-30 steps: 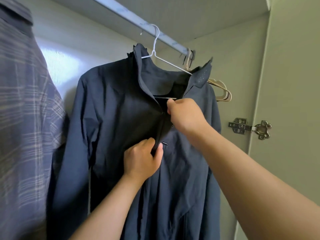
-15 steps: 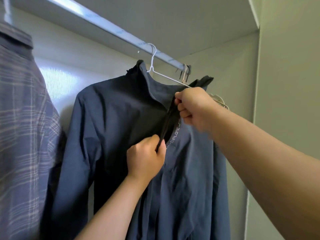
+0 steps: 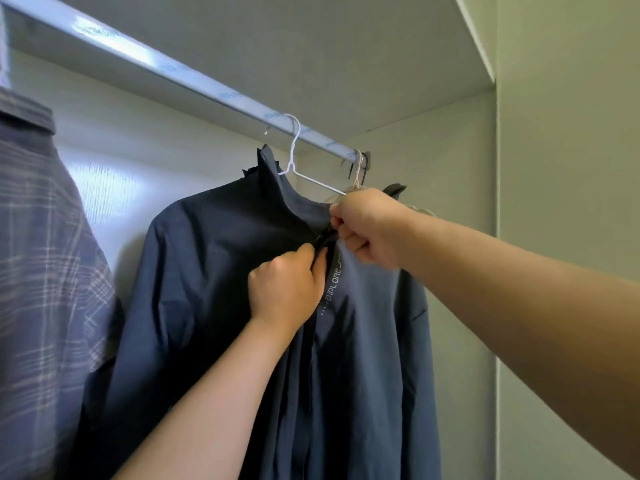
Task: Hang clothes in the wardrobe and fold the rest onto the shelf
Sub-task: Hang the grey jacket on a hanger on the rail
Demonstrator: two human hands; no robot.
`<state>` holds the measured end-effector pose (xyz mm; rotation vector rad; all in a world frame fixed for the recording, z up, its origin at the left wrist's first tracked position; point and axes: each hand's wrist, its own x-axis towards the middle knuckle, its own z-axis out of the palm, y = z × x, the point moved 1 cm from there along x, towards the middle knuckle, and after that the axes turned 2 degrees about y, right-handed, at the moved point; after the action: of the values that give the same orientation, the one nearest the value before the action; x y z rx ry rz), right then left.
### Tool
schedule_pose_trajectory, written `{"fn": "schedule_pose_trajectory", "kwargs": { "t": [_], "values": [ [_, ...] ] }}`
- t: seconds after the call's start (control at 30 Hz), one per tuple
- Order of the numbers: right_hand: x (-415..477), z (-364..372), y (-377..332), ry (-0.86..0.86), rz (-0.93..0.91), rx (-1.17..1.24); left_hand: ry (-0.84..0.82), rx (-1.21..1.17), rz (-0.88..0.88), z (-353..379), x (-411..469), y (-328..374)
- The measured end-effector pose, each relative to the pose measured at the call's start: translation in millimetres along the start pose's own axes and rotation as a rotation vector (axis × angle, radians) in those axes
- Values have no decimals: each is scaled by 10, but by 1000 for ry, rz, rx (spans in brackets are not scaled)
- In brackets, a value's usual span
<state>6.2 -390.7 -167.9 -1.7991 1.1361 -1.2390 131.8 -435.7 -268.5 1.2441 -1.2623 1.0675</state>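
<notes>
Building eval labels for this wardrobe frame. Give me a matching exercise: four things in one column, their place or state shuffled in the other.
Things:
1. jacket
2. plaid shirt
3. left hand
4. right hand

Place or state:
A. at the far left edge of the view
B. grips the jacket front up by the collar
C. hangs on a white wire hanger
D. grips the jacket front lower down, below the other hand

Pairs: 1-C; 2-A; 3-D; 4-B
</notes>
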Motion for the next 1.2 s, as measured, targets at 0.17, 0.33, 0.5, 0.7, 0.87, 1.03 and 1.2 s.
{"fn": "schedule_pose_trajectory", "kwargs": {
  "t": [0.17, 0.33, 0.5, 0.7, 0.87, 1.03, 1.2],
  "values": [
    [133, -99, -184, 48, 90, -32, -15, 14, 7, 1, -12, 50],
    [164, -162, -322, 76, 80, -82, -39, 10, 17, 4, -57, -9],
    [209, -275, -519, 110, 28, -122, -26, 2, 30, -13, -41, -30],
    [218, -489, -751, 151, -14, -197, -159, 1, -17, 154, -256, -84],
    [233, -186, -602, 149, -259, -322, -245, 12, -75, 69, -173, -91],
    [292, -374, -489, 296, -359, -378, -113, -75, -50, -74, 41, -311],
    [500, -689, -50, 556, -334, -515, 137, -216, -40, -11, 461, -660]
  ]
}}
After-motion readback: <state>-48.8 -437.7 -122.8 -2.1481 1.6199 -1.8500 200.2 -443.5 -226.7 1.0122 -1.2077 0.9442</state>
